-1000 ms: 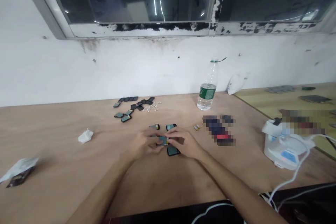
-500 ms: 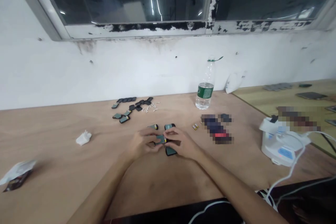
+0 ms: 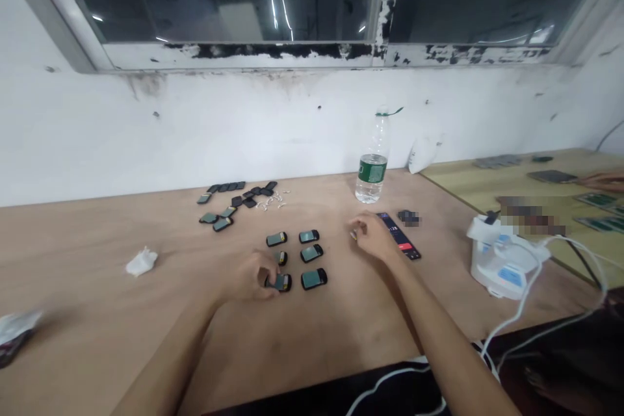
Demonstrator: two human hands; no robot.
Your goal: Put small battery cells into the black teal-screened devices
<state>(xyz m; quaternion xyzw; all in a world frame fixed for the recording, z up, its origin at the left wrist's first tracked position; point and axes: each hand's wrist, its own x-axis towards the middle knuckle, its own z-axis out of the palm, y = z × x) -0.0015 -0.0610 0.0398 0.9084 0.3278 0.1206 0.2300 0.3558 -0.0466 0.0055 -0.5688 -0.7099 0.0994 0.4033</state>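
Several small black devices with teal faces lie in two short columns on the wooden table (image 3: 316,344). My left hand (image 3: 251,278) is closed round the front left device (image 3: 281,283), pressing it to the table. Beside it lie the front right device (image 3: 313,278) and, behind, the middle right (image 3: 311,252) and back ones (image 3: 276,238), (image 3: 309,236). My right hand (image 3: 373,236) is out to the right, fingers curled over small batteries (image 3: 353,233) next to a black phone (image 3: 400,238).
A pile of similar dark devices (image 3: 229,198) and small white parts (image 3: 271,203) lies further back. A water bottle (image 3: 372,162) stands by the wall. A crumpled tissue (image 3: 141,262) lies left, a white appliance (image 3: 502,259) with cable right. Another person's hand (image 3: 604,181) shows at far right.
My hands have parted: the left set the held device down in the front left spot, and the right moved rightward to the batteries by the phone. The camera shifted slightly right.
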